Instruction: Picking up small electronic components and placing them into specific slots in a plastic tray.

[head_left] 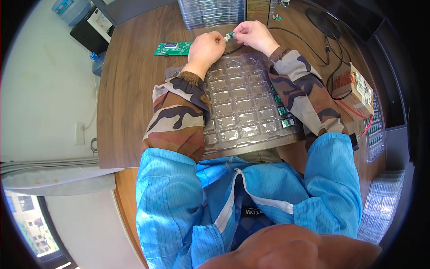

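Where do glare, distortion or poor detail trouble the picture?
All in the head view: glints speckle the tray; daylight brightens the window; the table bows at its right edge; corners go black; the part between the hands shows little detail.

The fisheye head camera faces downward from above the wearer's blue striped zip jacket [168, 201]. At near range, its wide, upright field places the left hand [207, 48] and right hand [253, 35] at upper centre; the wood-grain desk [130, 89] bows toward the rim.
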The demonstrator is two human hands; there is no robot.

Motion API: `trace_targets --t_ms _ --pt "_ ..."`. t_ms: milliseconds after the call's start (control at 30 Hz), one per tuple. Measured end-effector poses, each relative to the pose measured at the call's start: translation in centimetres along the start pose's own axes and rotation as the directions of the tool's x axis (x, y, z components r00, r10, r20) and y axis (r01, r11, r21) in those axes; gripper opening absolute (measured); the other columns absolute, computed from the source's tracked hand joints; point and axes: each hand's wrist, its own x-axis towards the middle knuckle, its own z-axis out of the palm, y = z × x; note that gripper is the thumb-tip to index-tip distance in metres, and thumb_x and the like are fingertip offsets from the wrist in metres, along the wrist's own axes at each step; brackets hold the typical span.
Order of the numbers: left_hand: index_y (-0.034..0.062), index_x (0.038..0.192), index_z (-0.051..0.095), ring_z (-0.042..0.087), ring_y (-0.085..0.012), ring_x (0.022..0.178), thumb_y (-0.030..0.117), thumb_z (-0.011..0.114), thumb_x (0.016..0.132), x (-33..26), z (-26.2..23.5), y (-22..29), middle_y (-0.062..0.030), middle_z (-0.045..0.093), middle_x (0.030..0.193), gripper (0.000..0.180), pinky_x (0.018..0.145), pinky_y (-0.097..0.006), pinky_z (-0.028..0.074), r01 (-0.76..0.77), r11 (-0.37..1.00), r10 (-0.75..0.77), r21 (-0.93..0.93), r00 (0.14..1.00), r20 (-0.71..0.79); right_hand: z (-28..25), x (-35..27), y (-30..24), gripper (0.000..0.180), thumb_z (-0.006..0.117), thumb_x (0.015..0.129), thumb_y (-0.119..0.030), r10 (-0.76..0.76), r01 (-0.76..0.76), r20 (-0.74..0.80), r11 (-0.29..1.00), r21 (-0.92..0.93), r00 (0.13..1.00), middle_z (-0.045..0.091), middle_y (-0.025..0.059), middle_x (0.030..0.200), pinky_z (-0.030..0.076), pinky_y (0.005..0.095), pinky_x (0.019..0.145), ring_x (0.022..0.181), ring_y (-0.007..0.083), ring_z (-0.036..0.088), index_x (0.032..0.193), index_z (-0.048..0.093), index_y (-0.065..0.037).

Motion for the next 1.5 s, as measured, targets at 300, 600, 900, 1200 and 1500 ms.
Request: trace_targets --t_ms 300,600,900,1200,1500 --pt "0.0091 0.081 0.063 0.059 -0.0258 0.073 0.027 0.054 0.073 0.1 0.0 -0.1 -0.0096 0.062 0.073 0.022 0.066 -0.035 0.046 0.003 0.999 -0.004 -0.036 1.000 -0.025 0.4 0.3 0.6 0.011 0.061 0.075 -0.011 -0.114 0.111 -0.040 0.992 -0.059 0.993 0.062 0.0038 0.069 0.046 0.0212 0.057 0.061 0.0079 0.057 0.081 0.062 -0.001" --pt "0.0087 0.080 0.063 0.059 -0.0268 0.071 0.026 0.054 0.073 0.1 0.0 -0.2 -0.0103 0.062 0.072 0.021 0.066 -0.035 0.046 0.017 1.000 -0.017 0.003 0.999 -0.030 0.7 -0.1 -0.2 0.016 0.062 0.071 -0.017 -0.134 0.133 -0.010 0.989 -0.061 0.991 0.064 0.0077 0.072 0.048 0.0262 0.061 0.064 0.0148 0.061 0.079 0.064 -0.004" --pt "0.0075 0.080 0.063 0.060 -0.0257 0.069 0.027 0.055 0.074 0.5 0.5 -0.4 -0.0106 0.062 0.070 0.022 0.065 -0.034 0.046 -0.026 0.997 0.026 -0.066 1.000 -0.006 -1.6 -2.2 0.3 0.027 0.063 0.074 -0.024 -0.239 0.220 -0.070 0.954 -0.204 0.969 0.064 0.0097 0.082 0.048 0.0289 0.067 0.074 0.0179 0.061 0.089 0.061 -0.002" --pt "0.0100 0.084 0.063 0.057 -0.0301 0.083 0.027 0.050 0.076 0.0 -0.2 -0.1 -0.0127 0.062 0.086 0.022 0.074 -0.038 0.045 0.047 0.998 -0.045 -0.029 0.996 0.071 -14.3 -26.8 -1.0 0.017 0.060 0.072 -0.015 0.102 -0.226 -0.201 0.459 -0.859 0.974 0.059 0.0101 0.078 0.046 0.0349 0.063 0.071 0.0266 0.056 0.087 0.060 -0.005" --pt "0.0097 0.079 0.062 0.058 -0.0295 0.075 0.026 0.051 0.078 -0.3 0.3 0.3 -0.0116 0.062 0.074 0.020 0.068 -0.040 0.045 -0.074 0.983 0.088 0.166 0.993 -0.077 -13.8 -32.0 1.5 0.030 0.064 0.065 -0.011 0.131 -0.358 -0.346 0.088 -0.930 0.929 0.053 0.0083 0.099 0.041 0.0327 0.079 0.092 0.0283 0.047 0.094 0.056 -0.005"
